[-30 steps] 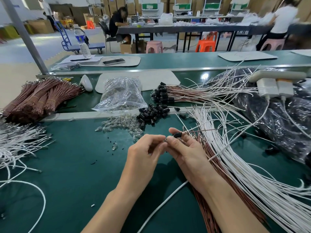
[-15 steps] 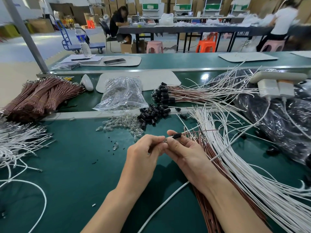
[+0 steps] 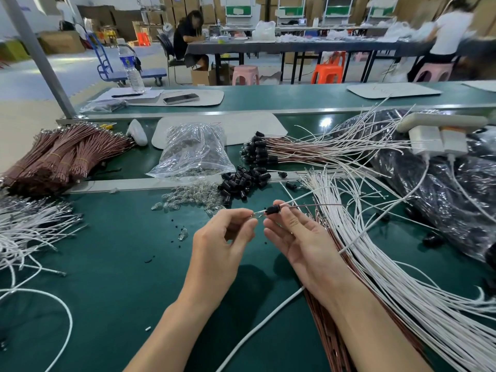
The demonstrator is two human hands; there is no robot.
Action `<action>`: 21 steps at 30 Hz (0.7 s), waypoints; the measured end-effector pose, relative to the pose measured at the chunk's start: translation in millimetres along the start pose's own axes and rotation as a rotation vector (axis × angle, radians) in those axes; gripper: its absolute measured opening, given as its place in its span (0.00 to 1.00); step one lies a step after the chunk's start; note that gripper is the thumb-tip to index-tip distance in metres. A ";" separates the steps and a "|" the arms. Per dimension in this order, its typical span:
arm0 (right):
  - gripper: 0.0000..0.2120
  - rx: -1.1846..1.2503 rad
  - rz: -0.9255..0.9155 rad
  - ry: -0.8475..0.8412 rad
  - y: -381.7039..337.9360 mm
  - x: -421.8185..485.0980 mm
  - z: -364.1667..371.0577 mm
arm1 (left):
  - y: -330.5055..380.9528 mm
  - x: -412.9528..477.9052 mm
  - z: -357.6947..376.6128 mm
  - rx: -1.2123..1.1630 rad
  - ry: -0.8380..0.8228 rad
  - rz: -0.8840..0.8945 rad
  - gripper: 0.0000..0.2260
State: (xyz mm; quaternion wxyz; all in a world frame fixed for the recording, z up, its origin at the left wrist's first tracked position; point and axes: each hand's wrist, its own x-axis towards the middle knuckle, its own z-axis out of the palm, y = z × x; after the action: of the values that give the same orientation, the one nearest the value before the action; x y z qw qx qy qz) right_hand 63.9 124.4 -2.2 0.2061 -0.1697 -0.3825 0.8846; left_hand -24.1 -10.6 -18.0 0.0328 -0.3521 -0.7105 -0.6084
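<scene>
Mid-frame, left hand [image 3: 220, 245] fingers pinch a bulb [image 3: 255, 215]; right hand [image 3: 300, 237] fingers pinch the socket [image 3: 272, 209]; best keep both aligned and push straight.

My left hand [image 3: 222, 245] and right hand [image 3: 298, 242] nearly meet at the fingertips, both pinching; forearms converge, right palm faces me.

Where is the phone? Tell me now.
In the head view the phone lies flat on a white mat on the far green bench, upper left of centre, just right of the water bottle.
</scene>
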 end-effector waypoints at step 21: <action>0.04 -0.195 0.001 -0.060 1.3 -6.8 6.2 | 1.6 -0.1 -0.8 -0.006 -0.047 -0.040 0.16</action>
State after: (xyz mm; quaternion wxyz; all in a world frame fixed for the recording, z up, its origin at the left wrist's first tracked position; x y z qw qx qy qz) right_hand 66.6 116.4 1.8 0.1768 -0.1625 -0.4725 0.8480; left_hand -23.5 -11.3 -16.5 0.0028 -0.3522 -0.7162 -0.6025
